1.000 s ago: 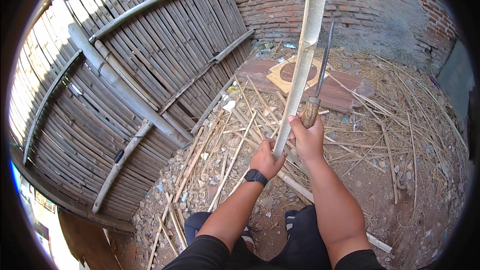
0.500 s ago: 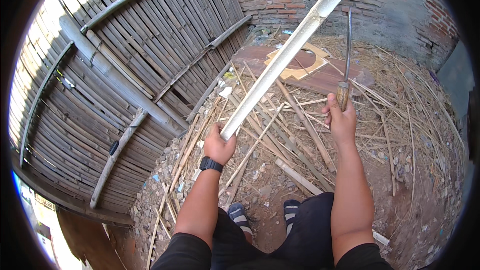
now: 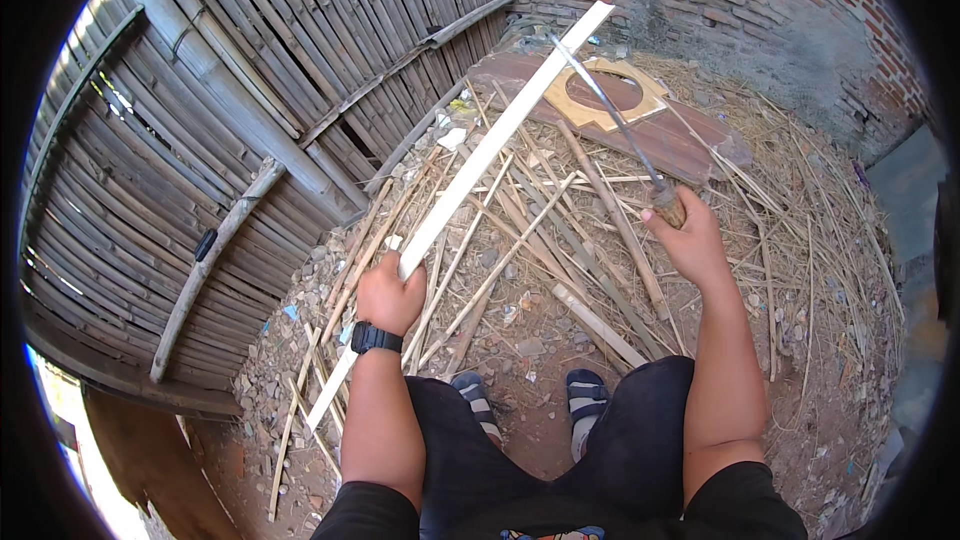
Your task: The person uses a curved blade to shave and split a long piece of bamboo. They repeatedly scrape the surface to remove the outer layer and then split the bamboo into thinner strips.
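Note:
A long, pale strip of split bamboo [image 3: 490,148] slants from the lower left up to the far middle. My left hand [image 3: 390,295], with a dark watch on its wrist, is closed round its lower part, and the near end sticks out past the wrist. In my closed right hand [image 3: 695,240] is the wooden handle of a long knife [image 3: 618,120]. Its narrow metal blade leans up and left, the tip overlapping the strip near its far end. Whether blade and bamboo touch, I cannot tell.
Bamboo sticks and slats [image 3: 610,215] litter the stony ground ahead of my feet. Behind them lies a brown board [image 3: 690,145] with a yellow-framed round hole [image 3: 560,100]. A bamboo fence [image 3: 130,210] stands at left, a brick wall [image 3: 780,30] at the back.
The bamboo strip has come down and rolled, so its hollow side shows less. The knife has swung from upright to leaning left, its tip now over the strip.

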